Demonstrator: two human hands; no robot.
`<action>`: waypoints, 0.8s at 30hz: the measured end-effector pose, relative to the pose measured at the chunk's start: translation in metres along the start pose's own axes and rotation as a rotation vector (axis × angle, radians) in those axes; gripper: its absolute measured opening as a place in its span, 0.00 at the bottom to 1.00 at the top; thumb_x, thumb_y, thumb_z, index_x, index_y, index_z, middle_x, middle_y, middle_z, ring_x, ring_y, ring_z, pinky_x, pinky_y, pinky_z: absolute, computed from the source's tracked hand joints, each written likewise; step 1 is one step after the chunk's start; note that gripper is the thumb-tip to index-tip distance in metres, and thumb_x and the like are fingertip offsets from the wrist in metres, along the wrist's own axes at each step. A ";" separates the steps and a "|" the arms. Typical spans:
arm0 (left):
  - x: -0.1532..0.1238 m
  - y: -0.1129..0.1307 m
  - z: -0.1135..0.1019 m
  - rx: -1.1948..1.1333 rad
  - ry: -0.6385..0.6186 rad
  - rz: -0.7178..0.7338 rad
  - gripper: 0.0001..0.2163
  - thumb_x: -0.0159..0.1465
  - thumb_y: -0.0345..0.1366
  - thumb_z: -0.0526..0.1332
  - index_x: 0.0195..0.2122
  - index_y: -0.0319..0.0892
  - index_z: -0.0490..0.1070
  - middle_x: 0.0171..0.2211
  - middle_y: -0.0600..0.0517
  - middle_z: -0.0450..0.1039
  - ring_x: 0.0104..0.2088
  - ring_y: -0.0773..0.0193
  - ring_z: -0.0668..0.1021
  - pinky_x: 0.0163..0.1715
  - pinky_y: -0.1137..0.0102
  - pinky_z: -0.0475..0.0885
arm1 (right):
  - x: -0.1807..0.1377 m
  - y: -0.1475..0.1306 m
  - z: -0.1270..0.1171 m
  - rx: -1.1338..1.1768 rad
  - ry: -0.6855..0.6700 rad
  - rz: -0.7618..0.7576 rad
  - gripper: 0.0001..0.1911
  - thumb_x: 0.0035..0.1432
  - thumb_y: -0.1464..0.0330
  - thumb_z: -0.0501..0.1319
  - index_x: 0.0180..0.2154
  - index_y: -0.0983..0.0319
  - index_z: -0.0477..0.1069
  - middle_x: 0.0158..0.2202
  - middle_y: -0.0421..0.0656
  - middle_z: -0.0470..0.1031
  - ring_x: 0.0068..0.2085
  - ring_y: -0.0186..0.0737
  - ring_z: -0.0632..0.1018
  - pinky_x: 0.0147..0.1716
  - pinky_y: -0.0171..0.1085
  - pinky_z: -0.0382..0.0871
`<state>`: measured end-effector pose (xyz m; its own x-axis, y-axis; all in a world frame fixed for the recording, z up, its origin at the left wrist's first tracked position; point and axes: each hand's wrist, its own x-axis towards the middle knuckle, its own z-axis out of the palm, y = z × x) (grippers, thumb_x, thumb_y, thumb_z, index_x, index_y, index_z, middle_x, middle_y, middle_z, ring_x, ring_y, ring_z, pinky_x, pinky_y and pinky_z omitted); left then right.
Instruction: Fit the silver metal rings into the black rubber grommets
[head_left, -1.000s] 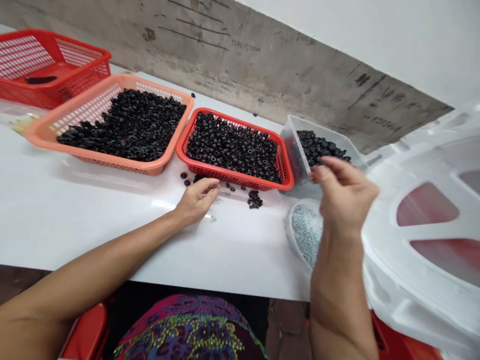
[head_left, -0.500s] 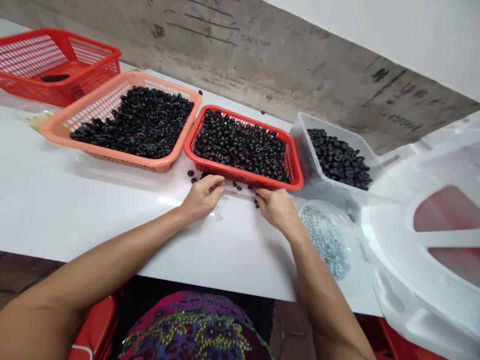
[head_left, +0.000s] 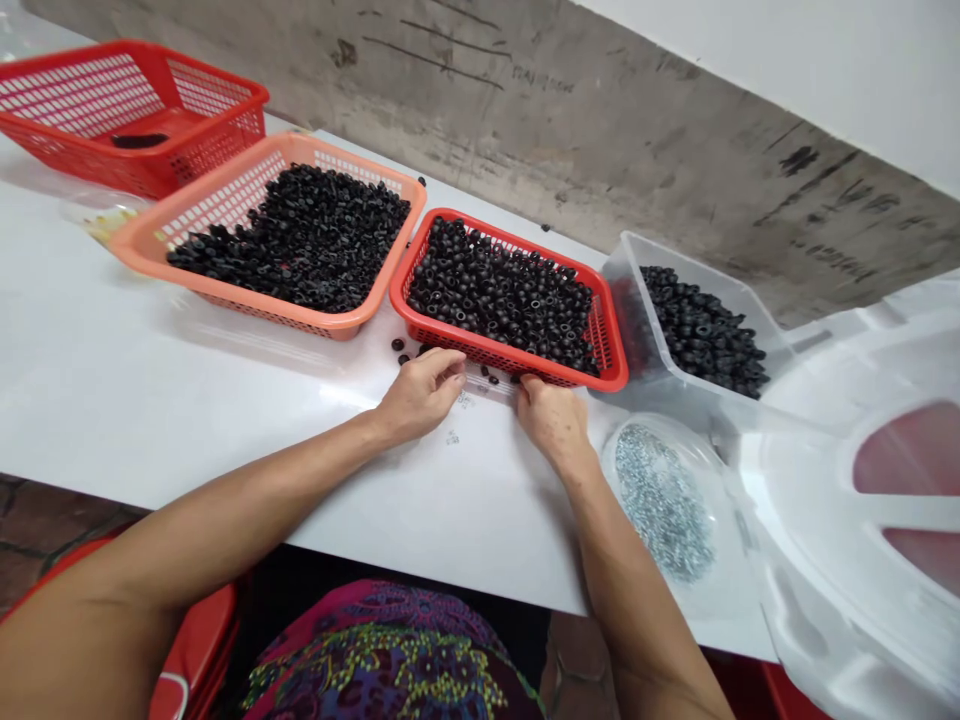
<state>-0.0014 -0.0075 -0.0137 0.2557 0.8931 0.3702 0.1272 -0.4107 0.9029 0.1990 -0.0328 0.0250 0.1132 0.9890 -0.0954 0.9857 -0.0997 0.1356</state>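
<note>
My left hand (head_left: 424,395) rests on the white table (head_left: 187,400) with its fingers curled, just below the front rim of a red plastic basket (head_left: 480,352) heaped with black rubber grommets (head_left: 502,295). Several loose grommets (head_left: 405,350) lie beside its fingertips. My right hand (head_left: 551,415) presses its fingertips to the table at the same rim, touching or almost touching a few more grommets (head_left: 487,376). Whether either hand holds a small piece is hidden by the fingers. Tiny silver bits (head_left: 454,437) are scattered between my hands.
An orange basket (head_left: 345,328) of black grommets stands left, and a clear plastic box (head_left: 637,300) holds more at right. A clear bowl (head_left: 649,428) holds silver metal pieces. Behind are a red basket (head_left: 225,100) and concrete wall (head_left: 525,120); white moulded plastic (head_left: 825,560) stands at right.
My right hand has come down from the clear box to the red basket's front rim. My left hand has stayed near the loose grommets. The view has turned slightly.
</note>
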 end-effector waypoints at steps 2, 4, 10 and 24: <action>0.000 0.000 0.000 0.011 -0.001 0.010 0.10 0.61 0.30 0.59 0.43 0.37 0.74 0.36 0.47 0.75 0.35 0.64 0.76 0.34 0.68 0.74 | 0.002 0.000 0.001 -0.004 -0.014 0.011 0.17 0.67 0.65 0.51 0.46 0.60 0.77 0.38 0.53 0.82 0.40 0.54 0.82 0.38 0.44 0.71; 0.000 -0.001 0.000 0.022 0.000 0.018 0.10 0.61 0.29 0.59 0.43 0.37 0.74 0.36 0.47 0.75 0.35 0.63 0.76 0.34 0.68 0.74 | 0.005 0.000 0.003 -0.003 -0.020 0.016 0.17 0.67 0.65 0.51 0.46 0.60 0.77 0.39 0.53 0.82 0.41 0.54 0.82 0.38 0.44 0.71; 0.000 -0.002 0.000 0.037 -0.002 0.029 0.10 0.61 0.29 0.59 0.43 0.38 0.74 0.36 0.48 0.75 0.35 0.63 0.76 0.35 0.67 0.73 | 0.003 -0.003 0.003 0.032 0.005 -0.046 0.17 0.66 0.64 0.53 0.47 0.59 0.78 0.39 0.52 0.82 0.40 0.53 0.82 0.38 0.43 0.71; -0.001 -0.002 -0.001 0.094 -0.057 0.086 0.08 0.60 0.26 0.59 0.39 0.39 0.74 0.36 0.49 0.75 0.34 0.65 0.76 0.34 0.69 0.72 | -0.003 0.016 0.000 0.064 -0.015 -0.027 0.18 0.65 0.65 0.53 0.50 0.58 0.78 0.41 0.51 0.83 0.42 0.52 0.82 0.40 0.43 0.71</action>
<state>-0.0024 -0.0074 -0.0157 0.3232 0.8430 0.4299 0.1912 -0.5031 0.8428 0.2147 -0.0369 0.0272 0.0875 0.9897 -0.1129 0.9944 -0.0800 0.0692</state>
